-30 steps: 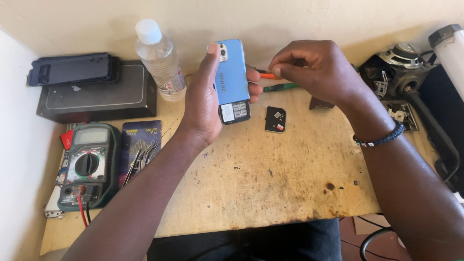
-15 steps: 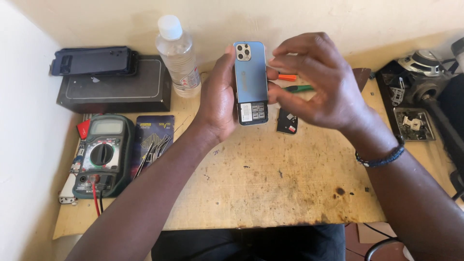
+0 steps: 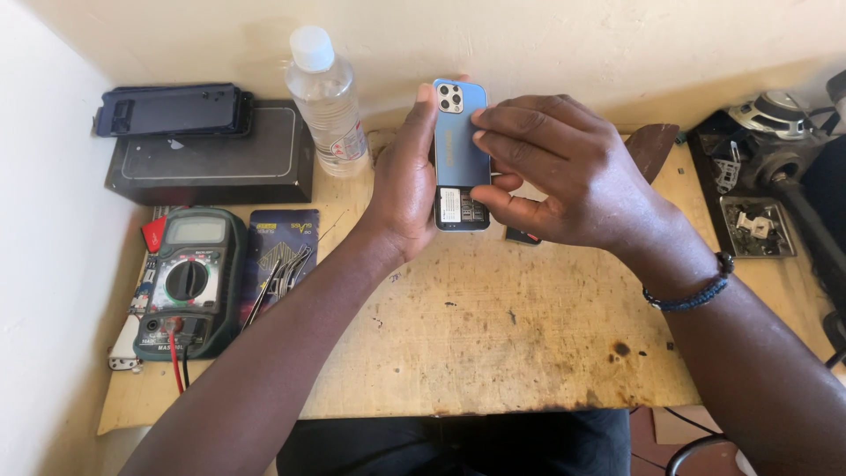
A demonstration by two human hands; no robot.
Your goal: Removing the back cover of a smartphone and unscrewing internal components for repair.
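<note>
Two hands were on the small blue phone (image 3: 461, 159), raised above the desk (image 3: 493, 353): left hand (image 3: 407, 189) clamped behind it, right hand (image 3: 564, 181) newly closed over its back cover, the orange tool dropped, pressing near the open lower compartment.

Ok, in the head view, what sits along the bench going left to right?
Multimeter → tweezers on a blue card → clear plastic bottle → left hand → blue phone → right hand → metal tray of small parts.
</note>
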